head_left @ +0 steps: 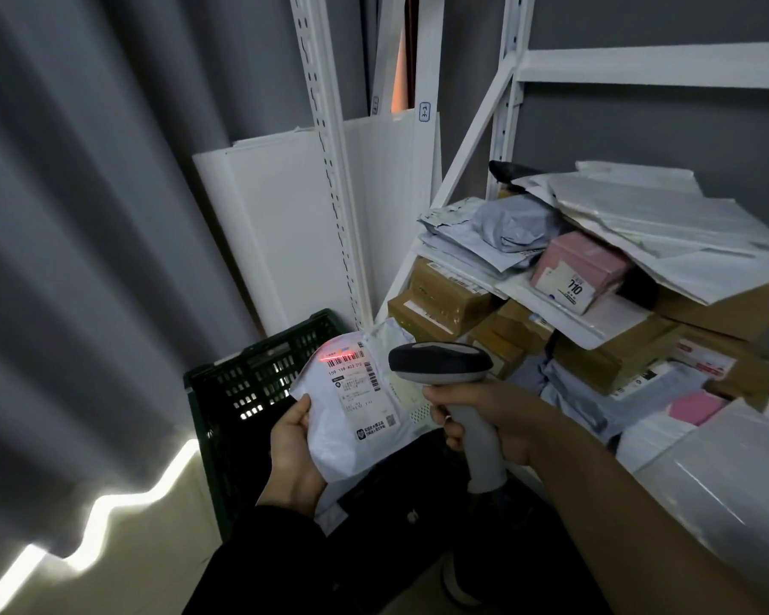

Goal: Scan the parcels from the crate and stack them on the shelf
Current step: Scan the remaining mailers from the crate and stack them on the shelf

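My left hand (291,459) grips a white plastic mailer parcel (351,401) by its lower left edge, label facing up. My right hand (485,419) is closed around the grey handle of a barcode scanner (440,364), whose dark head points left at the parcel. A red scan line glows across the barcode at the top of the label. Below and behind the parcel stands the dark green slatted crate (249,383) on the floor. To the right, the white metal shelf (458,264) carries piles of parcels.
The shelf holds brown cartons (445,299), grey and white mailers (511,224), and a pink box (578,268). White boards (285,233) lean on the grey wall behind the crate. A grey curtain (85,259) hangs at the left.
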